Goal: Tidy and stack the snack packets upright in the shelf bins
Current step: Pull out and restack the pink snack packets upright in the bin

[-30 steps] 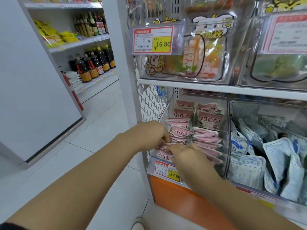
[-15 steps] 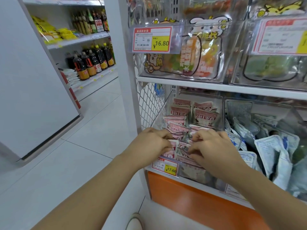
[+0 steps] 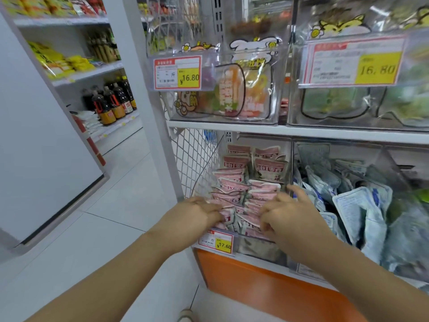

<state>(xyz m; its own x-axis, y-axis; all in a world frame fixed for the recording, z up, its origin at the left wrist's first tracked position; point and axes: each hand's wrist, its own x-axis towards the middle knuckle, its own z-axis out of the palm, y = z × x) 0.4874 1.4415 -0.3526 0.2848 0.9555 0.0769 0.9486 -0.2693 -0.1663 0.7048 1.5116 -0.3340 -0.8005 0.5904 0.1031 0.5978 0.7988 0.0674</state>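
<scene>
The pink packets (image 3: 234, 198) sat in the left clear bin (image 3: 260, 248) on the lower shelf. They were in two rows: the back ones upright, the front ones slumped and overlapping, long edges running side to side. They lay between the hands. The left hand (image 3: 195, 217) pressed fairly straight fingers against the left row, gripping nothing. The right hand (image 3: 287, 219) was about as near and curled its fingers over the front few, forefinger straight. Next door, blue-and-white packets (image 3: 355, 205) lay jumbled in their own bin.
</scene>
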